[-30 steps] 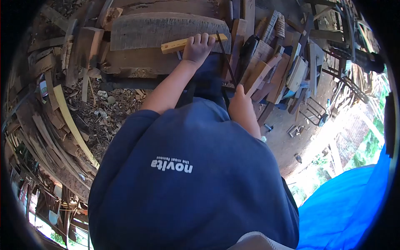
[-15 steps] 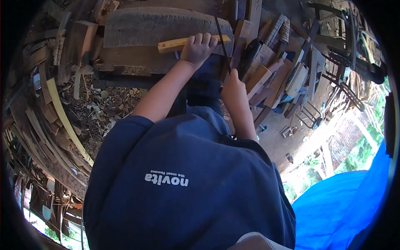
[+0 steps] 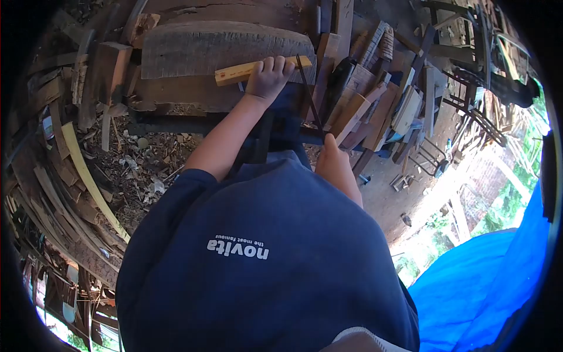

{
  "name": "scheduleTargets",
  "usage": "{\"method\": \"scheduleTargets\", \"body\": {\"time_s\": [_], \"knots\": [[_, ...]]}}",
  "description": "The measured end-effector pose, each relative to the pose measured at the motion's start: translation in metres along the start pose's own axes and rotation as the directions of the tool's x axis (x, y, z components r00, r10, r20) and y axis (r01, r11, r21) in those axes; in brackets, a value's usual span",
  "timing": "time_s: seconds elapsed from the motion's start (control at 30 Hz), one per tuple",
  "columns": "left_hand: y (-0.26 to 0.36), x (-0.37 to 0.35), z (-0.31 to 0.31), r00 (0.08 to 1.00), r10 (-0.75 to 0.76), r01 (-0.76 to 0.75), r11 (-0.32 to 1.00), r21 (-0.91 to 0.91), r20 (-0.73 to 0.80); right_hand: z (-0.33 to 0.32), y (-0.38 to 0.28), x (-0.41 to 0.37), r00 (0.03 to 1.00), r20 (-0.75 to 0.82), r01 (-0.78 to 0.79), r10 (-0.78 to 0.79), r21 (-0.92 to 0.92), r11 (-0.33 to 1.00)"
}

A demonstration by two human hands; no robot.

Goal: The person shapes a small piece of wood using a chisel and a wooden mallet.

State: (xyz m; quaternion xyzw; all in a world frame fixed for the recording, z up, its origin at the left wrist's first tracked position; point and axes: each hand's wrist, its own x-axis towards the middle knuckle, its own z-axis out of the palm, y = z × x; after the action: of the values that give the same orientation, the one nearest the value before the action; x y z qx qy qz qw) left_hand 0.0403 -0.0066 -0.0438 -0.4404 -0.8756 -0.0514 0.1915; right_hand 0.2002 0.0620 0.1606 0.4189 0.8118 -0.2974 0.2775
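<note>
A pale yellow wooden batten point(image 3: 231, 74) lies across the near edge of a thick grey plank point(image 3: 193, 50). My left hand point(image 3: 268, 77) is closed over the batten, its fingers wrapped over the top. Low on the right, my right hand point(image 3: 333, 155) grips the near end of a saw point(image 3: 308, 91), seen nearly edge-on as a thin dark blade. The blade crosses the batten close to its right end, just right of my left hand. The saw's handle is hidden inside my right hand.
Stacked wood offcuts point(image 3: 358, 108) crowd the right side of the plank. Curved wooden strips point(image 3: 64, 188) are piled at left, above shavings point(image 3: 143, 167) on the ground. Metal-framed pieces point(image 3: 431, 155) stand farther right, with a blue tarp point(image 3: 475, 287) at lower right.
My right hand has drawn the saw back toward my body, so less blade extends beyond the batten. My left hand keeps its hold on the batten; the view has shifted slightly.
</note>
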Motion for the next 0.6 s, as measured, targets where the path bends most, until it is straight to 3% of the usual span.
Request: {"method": "scheduleTargets", "body": {"time_s": [0.1, 0.23, 0.33, 0.4, 0.43, 0.53, 0.6], "knots": [[-0.001, 0.0, -0.002, 1.0, 0.006, -0.006, 1.0, -0.004, 0.014, 0.023, 0.003, 0.052, 0.988, -0.103, 0.116, -0.111, 0.042, 0.992], [-0.002, 0.002, -0.006, 1.0, 0.006, -0.005, 0.999, -0.039, 0.018, 0.017, -0.002, 0.05, 0.985, -0.08, 0.157, -0.151, 0.076, 0.985], [-0.002, 0.009, -0.007, 0.996, -0.043, 0.049, 0.995, -0.084, 0.073, 0.012, 0.005, 0.014, 0.983, -0.138, 0.129, -0.121, 0.053, 0.99], [-0.007, 0.019, -0.007, 0.992, -0.083, 0.092, 0.991, -0.095, 0.099, 0.005, -0.008, 0.02, 0.999, -0.031, -0.022, 0.022, 0.01, 1.0], [-0.009, 0.026, -0.007, 0.98, -0.136, 0.153, 0.981, -0.117, 0.146, 0.007, -0.008, 0.028, 0.999, -0.053, 0.01, -0.01, 0.011, 1.0], [-0.012, 0.029, -0.02, 0.982, -0.109, 0.13, 0.983, -0.132, 0.154, 0.015, -0.005, 0.054, 0.984, -0.098, 0.155, -0.149, 0.062, 0.986], [-0.013, 0.029, -0.027, 0.98, -0.094, 0.12, 0.981, -0.15, 0.175, 0.007, -0.001, 0.043, 0.985, -0.095, 0.146, -0.141, 0.045, 0.988]]}}
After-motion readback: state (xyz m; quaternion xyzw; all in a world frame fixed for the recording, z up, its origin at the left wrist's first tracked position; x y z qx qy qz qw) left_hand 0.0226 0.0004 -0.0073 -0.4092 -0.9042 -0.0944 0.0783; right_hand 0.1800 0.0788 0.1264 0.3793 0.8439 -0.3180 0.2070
